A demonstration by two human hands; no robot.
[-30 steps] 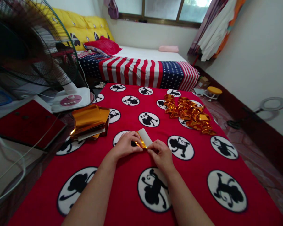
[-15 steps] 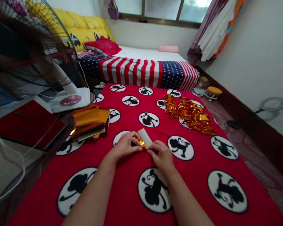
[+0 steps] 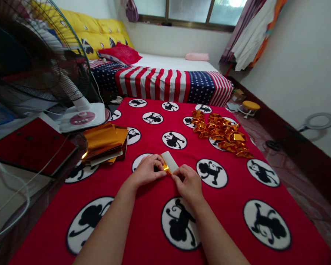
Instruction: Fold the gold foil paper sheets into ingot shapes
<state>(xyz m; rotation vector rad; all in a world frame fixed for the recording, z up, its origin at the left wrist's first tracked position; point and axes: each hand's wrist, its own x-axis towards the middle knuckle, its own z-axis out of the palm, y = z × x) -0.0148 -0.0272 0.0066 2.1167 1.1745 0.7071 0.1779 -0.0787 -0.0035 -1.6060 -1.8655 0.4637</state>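
Observation:
A partly folded sheet of gold foil paper (image 3: pixel 169 162) lies on the red cloth, its pale backing facing up and a strip of gold showing along the left and lower edge. My left hand (image 3: pixel 151 169) pinches the left side of it between thumb and fingers. At its lower right corner, my right hand (image 3: pixel 188 181) grips the edge with thumb and forefinger. Left of my hands sits a stack of gold foil sheets (image 3: pixel 106 141). To the far right, several folded gold foil pieces (image 3: pixel 220 132) are gathered in a pile.
The red cloth (image 3: pixel 143 235) with monkey prints covers the surface in front of me. A fan (image 3: pixel 82 114) stands at the left, beside a red-topped box (image 3: pixel 30 147). Beyond is a bed (image 3: pixel 154 82); a yellow stool (image 3: pixel 251 106) and a ring light (image 3: pixel 320 121) are at the right.
Almost nothing differs. Both hands keep their places on the foil paper, with only a very slight shift of the right fingers at its lower corner.

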